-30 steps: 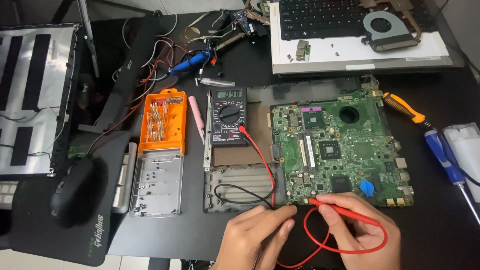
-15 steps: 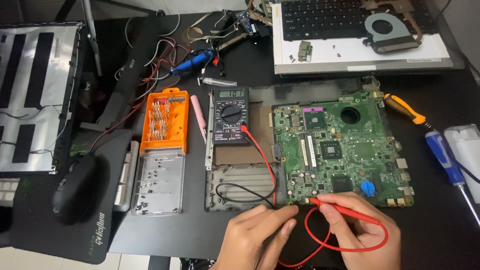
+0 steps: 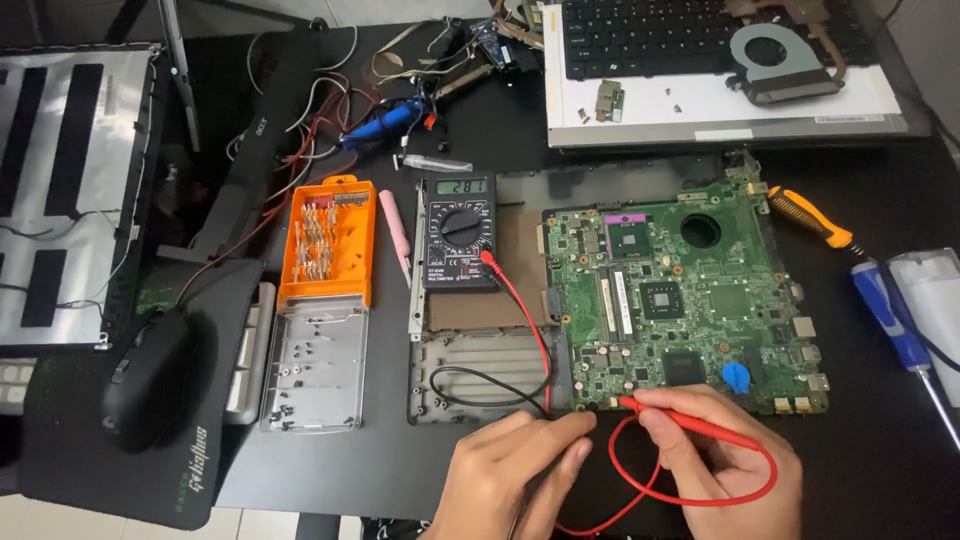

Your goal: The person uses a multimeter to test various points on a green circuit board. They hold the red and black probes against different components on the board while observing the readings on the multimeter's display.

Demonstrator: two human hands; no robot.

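Right hand (image 3: 722, 462) at 5 o'clock of the view: fingers pinched around a red multimeter probe (image 3: 690, 418), tip touching the lower edge of the green laptop motherboard (image 3: 680, 300). Red lead (image 3: 520, 310) loops under the hand and runs up to the black digital multimeter (image 3: 460, 232) at 12 o'clock of the hands.

Left hand (image 3: 515, 472) at 6 o'clock: fingers curled narrow, fingertips at the board's lower-left corner. Black lead (image 3: 470, 385) runs toward this hand; the probe itself is hidden by the fingers, so I cannot tell whether it is gripped.

Motherboard lies flat on the black table (image 3: 880, 470), centre-right.

At 9 o'clock of the meter: pink pry tool (image 3: 396, 232), then an orange screwdriver-bit case (image 3: 327, 240) with its clear lid (image 3: 314, 365) open. Black mouse (image 3: 147, 378) at far 9 o'clock. Orange-handled screwdriver (image 3: 808, 216) and blue-handled screwdriver (image 3: 895, 320) at 3 o'clock of the board. Laptop keyboard (image 3: 660, 35) and cooling fan (image 3: 778, 62) at 12 o'clock.
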